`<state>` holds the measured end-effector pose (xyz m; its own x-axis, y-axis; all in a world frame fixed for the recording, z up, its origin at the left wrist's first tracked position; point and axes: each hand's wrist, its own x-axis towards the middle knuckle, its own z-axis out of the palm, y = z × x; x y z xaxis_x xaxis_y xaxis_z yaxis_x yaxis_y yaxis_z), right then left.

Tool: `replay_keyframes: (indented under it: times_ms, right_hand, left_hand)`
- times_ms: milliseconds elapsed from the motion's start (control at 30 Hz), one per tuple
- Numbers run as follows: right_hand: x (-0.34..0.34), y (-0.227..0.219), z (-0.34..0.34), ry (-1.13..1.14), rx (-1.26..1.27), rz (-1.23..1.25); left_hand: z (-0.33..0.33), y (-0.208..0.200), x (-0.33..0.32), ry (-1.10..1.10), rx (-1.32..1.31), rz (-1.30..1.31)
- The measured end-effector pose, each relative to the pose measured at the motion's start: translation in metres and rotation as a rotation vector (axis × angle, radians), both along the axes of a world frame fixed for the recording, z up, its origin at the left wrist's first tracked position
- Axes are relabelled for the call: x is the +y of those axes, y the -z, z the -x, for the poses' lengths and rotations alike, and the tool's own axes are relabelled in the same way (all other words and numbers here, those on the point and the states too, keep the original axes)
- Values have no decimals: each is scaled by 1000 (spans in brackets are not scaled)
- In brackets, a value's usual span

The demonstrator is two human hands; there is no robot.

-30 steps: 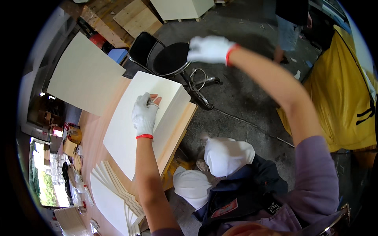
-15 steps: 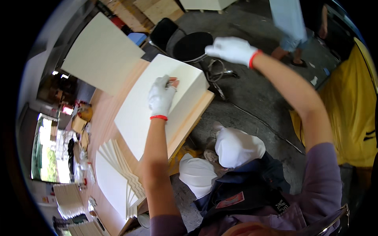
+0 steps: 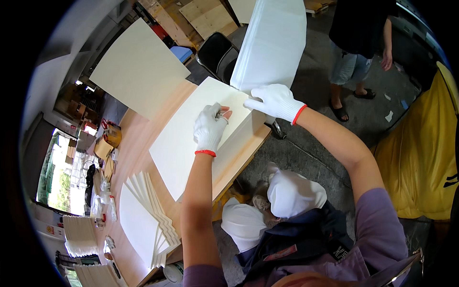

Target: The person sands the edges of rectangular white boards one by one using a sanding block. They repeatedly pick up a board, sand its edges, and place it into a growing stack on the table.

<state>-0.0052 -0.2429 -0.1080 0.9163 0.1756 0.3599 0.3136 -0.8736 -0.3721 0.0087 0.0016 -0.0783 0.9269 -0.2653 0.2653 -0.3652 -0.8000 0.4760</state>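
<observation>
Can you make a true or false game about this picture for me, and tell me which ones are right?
1. Both the left hand and the right hand wear white gloves. True.
2. The big cover on the right is blue. False: the cover is yellow.
3. The left hand is over the big white stack on the table. True.
4. The fanned-out sheets lie on the floor. False: the fanned-out sheets lie on the table.
5. The person standing nearby wears a dark top. True.
</observation>
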Motion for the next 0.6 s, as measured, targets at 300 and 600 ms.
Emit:
replay_keyframes:
  times_ms: [300,600]
  right_hand:
    - [0,7,10,10,-20,-52]
    - [-1,-9,-3,-61,-286,140]
  left_hand:
    - [-4,4,4,11,-45,-22]
    - [-3,1,1,30,-31,-23]
